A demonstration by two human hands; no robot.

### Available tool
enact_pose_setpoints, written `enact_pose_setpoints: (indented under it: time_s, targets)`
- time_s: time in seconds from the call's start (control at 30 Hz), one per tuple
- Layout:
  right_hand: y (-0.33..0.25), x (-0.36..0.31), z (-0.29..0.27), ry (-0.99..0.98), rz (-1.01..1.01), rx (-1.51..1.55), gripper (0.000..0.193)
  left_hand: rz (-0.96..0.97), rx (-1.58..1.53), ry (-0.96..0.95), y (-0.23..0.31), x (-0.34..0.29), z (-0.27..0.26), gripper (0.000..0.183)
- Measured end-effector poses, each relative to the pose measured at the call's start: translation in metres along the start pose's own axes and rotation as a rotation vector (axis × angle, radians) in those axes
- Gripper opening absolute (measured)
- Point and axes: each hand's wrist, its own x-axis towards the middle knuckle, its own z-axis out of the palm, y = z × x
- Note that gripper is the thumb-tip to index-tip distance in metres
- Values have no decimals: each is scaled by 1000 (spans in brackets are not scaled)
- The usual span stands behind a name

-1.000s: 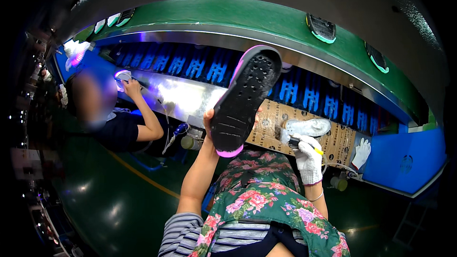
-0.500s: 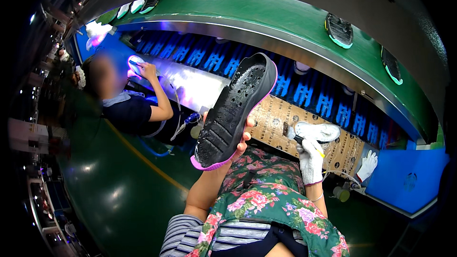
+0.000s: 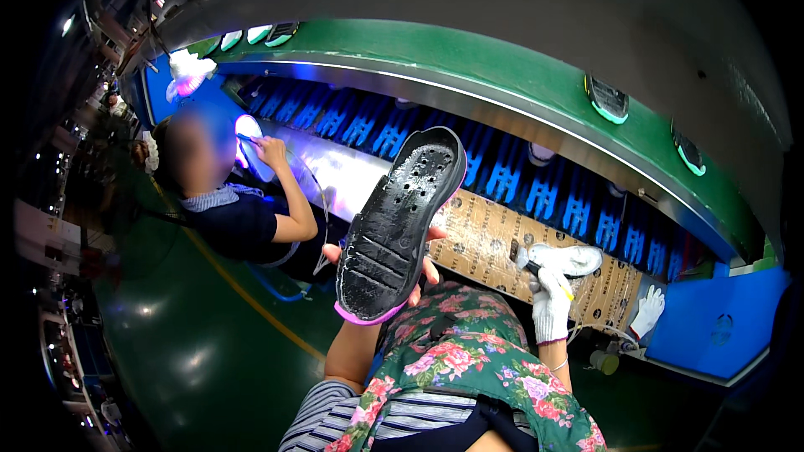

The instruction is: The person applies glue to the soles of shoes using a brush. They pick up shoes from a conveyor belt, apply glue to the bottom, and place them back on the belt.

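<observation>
A black shoe sole (image 3: 394, 226) with a purple bottom edge stands slanted in front of me, its hollow inner face with holes and ridges turned toward me. My bare left hand (image 3: 429, 271) grips it from beneath, fingers at the right edge and thumb at the left; the palm is hidden behind it. In a white knitted glove, my right hand (image 3: 550, 305) is closed around the dark handle of a small brush (image 3: 529, 263). That brush is over the bench beside a white sole-shaped piece (image 3: 576, 260), and I cannot tell whether they touch.
Brown printed paper (image 3: 477, 230) covers the bench. A spare white glove (image 3: 648, 310) lies at its right end. Behind runs a row of blue slats (image 3: 502, 182), below a green belt (image 3: 502, 63) carrying several soles. At left, a co-worker (image 3: 251, 213) handles a lit sole.
My left hand has turned the black sole so its inner face shows more fully, and it sits slightly lower and further left. My right hand keeps its hold on the brush, nearly in place.
</observation>
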Motion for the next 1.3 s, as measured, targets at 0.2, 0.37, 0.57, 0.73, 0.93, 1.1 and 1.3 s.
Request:
enact_pose_setpoints:
  time_s: [0.2,0.37,0.57,0.73,0.93,1.1,1.3]
  targets:
    - [15,-7,23,104,-70,15,21,-111,85,-147,81,71,-11,124]
    - [44,-10,58,92,-54,-20,26,-55,135,-143,168,195,-69,107]
    - [65,-15,77,212,-70,-54,25,159,399,467,136,208,-149,82]
    - [72,-13,83,212,-74,-68,26,332,874,524,156,199,-147,51]
    - [75,-4,91,213,-98,-89,27,706,1848,703,276,229,-181,48]
    - [79,3,102,212,-119,-95,27,607,2539,993,420,228,-175,78]
    - [79,3,115,240,-115,-117,29,178,2663,1492,527,188,-164,96]
